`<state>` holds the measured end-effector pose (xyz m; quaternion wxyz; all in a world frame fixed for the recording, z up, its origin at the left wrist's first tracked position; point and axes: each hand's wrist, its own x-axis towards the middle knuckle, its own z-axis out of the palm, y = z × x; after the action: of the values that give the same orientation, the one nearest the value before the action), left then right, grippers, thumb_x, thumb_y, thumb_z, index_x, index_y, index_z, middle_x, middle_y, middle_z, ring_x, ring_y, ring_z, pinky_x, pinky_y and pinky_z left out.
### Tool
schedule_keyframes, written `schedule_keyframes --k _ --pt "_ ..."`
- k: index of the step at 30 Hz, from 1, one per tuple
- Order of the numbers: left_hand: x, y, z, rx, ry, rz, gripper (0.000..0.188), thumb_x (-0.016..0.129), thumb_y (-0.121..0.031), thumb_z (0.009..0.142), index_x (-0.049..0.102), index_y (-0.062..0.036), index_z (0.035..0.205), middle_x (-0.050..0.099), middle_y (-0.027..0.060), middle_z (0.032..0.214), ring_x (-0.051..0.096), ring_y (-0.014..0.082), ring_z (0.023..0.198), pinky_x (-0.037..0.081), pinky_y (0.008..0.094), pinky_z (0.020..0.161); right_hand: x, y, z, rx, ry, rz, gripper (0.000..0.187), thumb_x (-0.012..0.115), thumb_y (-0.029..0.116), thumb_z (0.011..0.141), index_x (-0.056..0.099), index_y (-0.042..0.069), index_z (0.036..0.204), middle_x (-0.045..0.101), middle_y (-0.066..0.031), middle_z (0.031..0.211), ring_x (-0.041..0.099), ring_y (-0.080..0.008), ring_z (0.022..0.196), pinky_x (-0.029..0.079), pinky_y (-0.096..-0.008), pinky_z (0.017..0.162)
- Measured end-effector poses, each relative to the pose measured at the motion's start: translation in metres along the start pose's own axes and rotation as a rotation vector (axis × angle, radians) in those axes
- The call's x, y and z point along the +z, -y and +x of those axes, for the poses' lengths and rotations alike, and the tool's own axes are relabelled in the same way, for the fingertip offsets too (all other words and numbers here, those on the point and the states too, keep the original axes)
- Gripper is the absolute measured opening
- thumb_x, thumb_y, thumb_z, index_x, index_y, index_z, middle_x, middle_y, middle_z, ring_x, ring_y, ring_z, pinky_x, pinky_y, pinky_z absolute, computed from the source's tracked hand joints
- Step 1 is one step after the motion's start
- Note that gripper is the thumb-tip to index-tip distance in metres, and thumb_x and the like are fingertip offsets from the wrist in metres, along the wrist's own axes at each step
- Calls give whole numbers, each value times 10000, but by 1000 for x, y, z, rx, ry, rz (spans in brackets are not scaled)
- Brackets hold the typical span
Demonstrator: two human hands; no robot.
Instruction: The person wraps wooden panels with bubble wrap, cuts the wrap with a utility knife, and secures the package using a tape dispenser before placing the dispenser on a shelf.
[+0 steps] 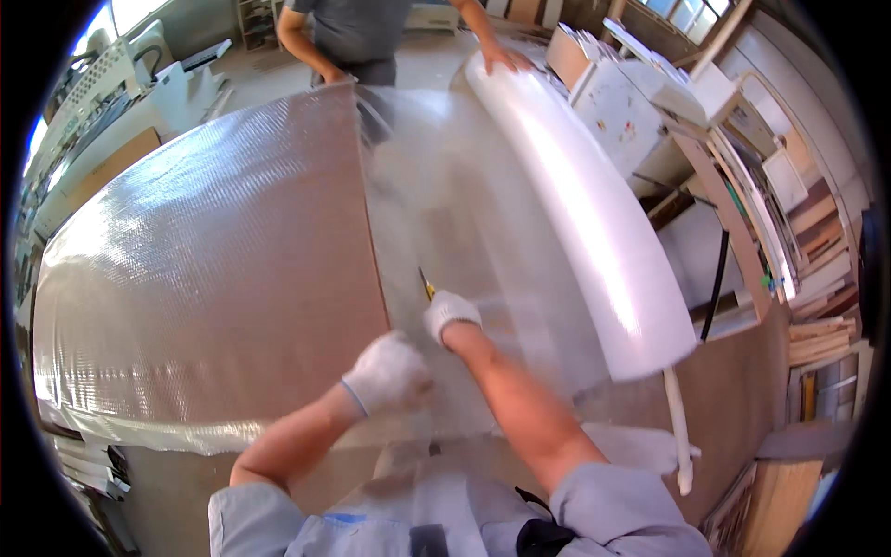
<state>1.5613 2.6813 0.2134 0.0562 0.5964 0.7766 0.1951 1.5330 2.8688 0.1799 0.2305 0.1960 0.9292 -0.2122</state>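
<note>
My right hand (453,314), in a white knit glove, is closed around a yellow utility knife (428,285). Its dark tip points away from me, over the clear bubble wrap (436,204). My left hand (388,373), gloved too and blurred, looks closed near the close right corner of a brown panel (223,251); what its fingers hold, if anything, is hidden. Bubble wrap covers the panel and stretches right to a thick white roll (589,223). At the far side, a co-worker's hand (501,58) rests on the roll's end, and their other hand (336,76) is by the panel's far corner.
A white tube (678,432) sticks out beneath the roll's near end. To the right stand shelves with boards (817,223) and stacked wood pieces (821,342). A white machine (121,102) stands at the far left, and the co-worker (357,37) stands across from me.
</note>
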Motion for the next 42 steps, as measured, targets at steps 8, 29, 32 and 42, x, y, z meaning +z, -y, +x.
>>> schedule_keyframes --k 8,29,32,42 --pt "-1 -10 4 -48 -102 -4 340 740 -342 822 667 -119 577 663 96 653 651 349 679 505 461 765 124 -168 -271 -52 425 67 440 545 379 1027 655 43 1289 752 -274 1173 719 -486 1057 543 -583 949" --pt "-53 -7 -15 -482 -593 15 617 876 -320 723 664 -63 1243 574 232 1472 494 512 1412 328 668 1219 -243 49 231 -885 -684 -1285 229 574 209 1007 802 204 1020 763 -56 1058 684 -260 1148 221 -571 1251" --pt "-37 -1 -25 -943 -646 63 761 881 -341 708 591 -24 1335 510 290 1520 445 544 1455 288 693 1238 -229 96 330 -1110 -657 -1382 202 593 201 971 788 214 920 732 -32 965 685 -246 1092 203 -594 1250" --pt "-41 -10 7 -1174 -444 120 745 807 -380 855 558 -42 1471 536 250 1567 472 514 1480 338 709 1221 -222 164 579 -1569 -455 -1045 202 601 192 925 789 172 852 727 -43 877 689 -276 992 387 -506 1097"
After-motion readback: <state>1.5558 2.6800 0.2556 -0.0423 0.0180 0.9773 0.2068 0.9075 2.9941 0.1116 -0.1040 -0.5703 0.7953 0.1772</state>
